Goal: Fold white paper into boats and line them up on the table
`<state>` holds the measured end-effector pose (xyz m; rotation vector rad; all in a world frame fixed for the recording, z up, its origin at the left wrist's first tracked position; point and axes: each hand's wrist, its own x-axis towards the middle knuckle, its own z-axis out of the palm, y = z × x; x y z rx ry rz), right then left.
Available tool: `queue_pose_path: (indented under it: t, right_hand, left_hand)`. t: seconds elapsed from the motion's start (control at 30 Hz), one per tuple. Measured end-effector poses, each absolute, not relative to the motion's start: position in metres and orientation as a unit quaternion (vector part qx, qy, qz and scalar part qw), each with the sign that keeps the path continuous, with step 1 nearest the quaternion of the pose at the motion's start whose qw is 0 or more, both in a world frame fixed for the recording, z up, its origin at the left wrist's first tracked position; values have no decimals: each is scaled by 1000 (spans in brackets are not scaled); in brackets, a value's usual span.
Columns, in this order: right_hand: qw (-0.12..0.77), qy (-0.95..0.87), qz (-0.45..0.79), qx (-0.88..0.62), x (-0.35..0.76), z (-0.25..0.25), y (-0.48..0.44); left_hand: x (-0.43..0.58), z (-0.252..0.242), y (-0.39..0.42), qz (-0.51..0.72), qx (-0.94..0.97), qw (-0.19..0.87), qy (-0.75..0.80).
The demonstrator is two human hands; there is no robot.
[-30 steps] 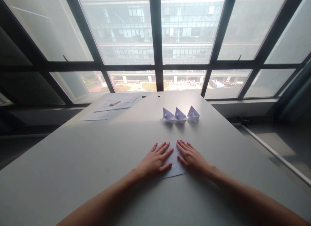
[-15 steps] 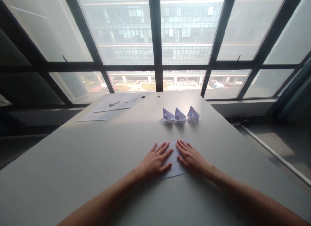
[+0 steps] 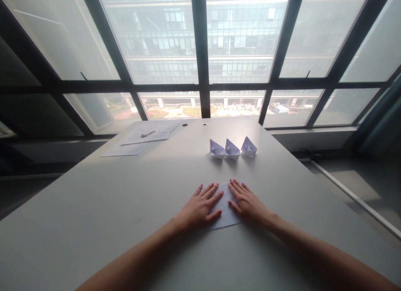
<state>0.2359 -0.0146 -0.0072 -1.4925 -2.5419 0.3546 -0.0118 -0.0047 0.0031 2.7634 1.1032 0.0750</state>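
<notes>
A white sheet of paper (image 3: 224,213) lies flat on the white table (image 3: 131,207) in front of me. My left hand (image 3: 200,206) rests on its left side, fingers spread. Across from it, my right hand (image 3: 247,201) lies flat over the paper's right side, its fingers stretched out and thumb apart. Both palms cover the side edges of the sheet; the middle and the near edge show. Beyond the hands stand three folded paper boats, the left one (image 3: 216,150) close beside the middle one (image 3: 232,150), the right one (image 3: 249,147) a little apart.
At the far left of the table lie several paper sheets (image 3: 125,150), with a small white pen-like object (image 3: 148,133) on top. Two round holes, one a dark cable hole (image 3: 184,125), sit near the far edge. Large windows (image 3: 163,36) rise behind the table.
My right hand has shifted very slightly on the paper, its fingertips a touch farther right. My left hand and the paper boats stay where they were.
</notes>
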Motion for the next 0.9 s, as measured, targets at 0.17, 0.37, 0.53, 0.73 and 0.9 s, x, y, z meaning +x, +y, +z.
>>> queue_pose_path:
  t: [0.17,0.37,0.53,0.73,0.9]
  right_hand:
    - [89,-857,132,-491,236,-3,-15]
    - [90,-854,131,-495,236,-2,-16]
    - [90,-854,131,-496,236,-3,-16]
    - [96,-855,133,-492,235,-2,-16]
    - [99,-855,130,-492,235,-2,-17]
  left_hand:
    - [-12,3,-5,33,925,83,368]
    - [-12,4,-5,26,925,81,371]
    - [-12,4,-5,27,925,84,369]
    - [-12,4,-6,31,925,85,369]
    - [-12,4,-6,31,925,84,369]
